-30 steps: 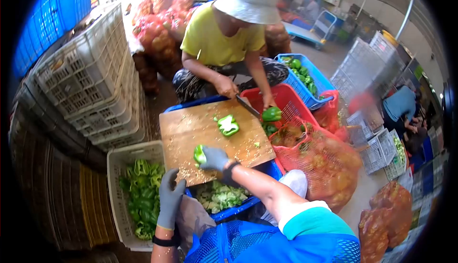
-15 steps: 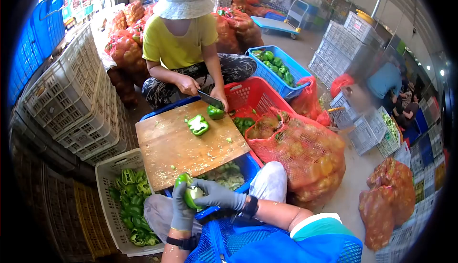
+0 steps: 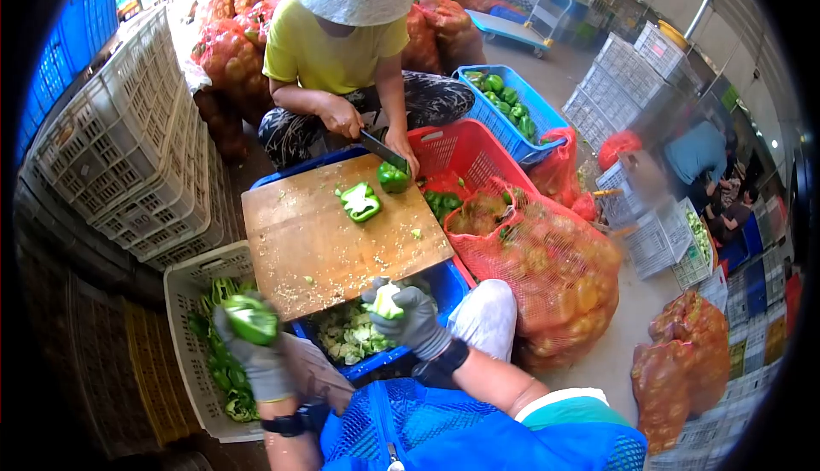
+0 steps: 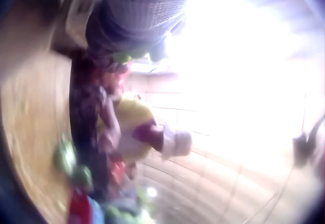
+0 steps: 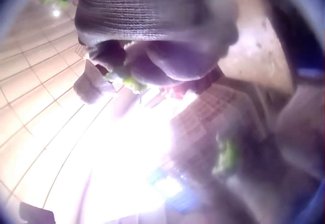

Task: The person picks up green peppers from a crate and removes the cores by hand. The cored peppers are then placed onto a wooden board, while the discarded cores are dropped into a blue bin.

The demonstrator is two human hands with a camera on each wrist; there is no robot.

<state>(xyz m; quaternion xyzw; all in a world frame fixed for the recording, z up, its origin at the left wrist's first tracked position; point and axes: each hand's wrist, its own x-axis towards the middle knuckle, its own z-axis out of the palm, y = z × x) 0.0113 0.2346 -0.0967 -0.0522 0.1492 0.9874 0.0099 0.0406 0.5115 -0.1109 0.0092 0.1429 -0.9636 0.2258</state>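
Observation:
My gloved left hand [image 3: 260, 367] holds a green bell pepper piece [image 3: 250, 318] over the white crate [image 3: 190, 377], blurred by motion. In the left wrist view, the grey glove [image 4: 144, 15] hides most of that piece. My gloved right hand [image 3: 412, 321] grips a pale green pepper core [image 3: 387, 301] above the blue bin [image 3: 384, 358], which contains pepper scraps [image 3: 346, 334]. Between the bin and a facing person lies a wooden cutting board [image 3: 333, 245] scattered with seeds. A cut-open pepper [image 3: 360, 203] rests on it. The person holds a knife [image 3: 384, 152] against another green pepper [image 3: 393, 178].
Right of the board stand a red crate [image 3: 465, 142] and a red mesh sack [image 3: 564, 283]. A blue basket of whole peppers [image 3: 547, 122] is behind them. Stacked white crates [image 3: 120, 121] rise on the left. Cut peppers [image 3: 224, 377] fill part of the white crate.
My hands came together at a pepper half a second ago and are now apart. The left moved left over the white crate with the pepper piece; the right carries the core over the blue bin.

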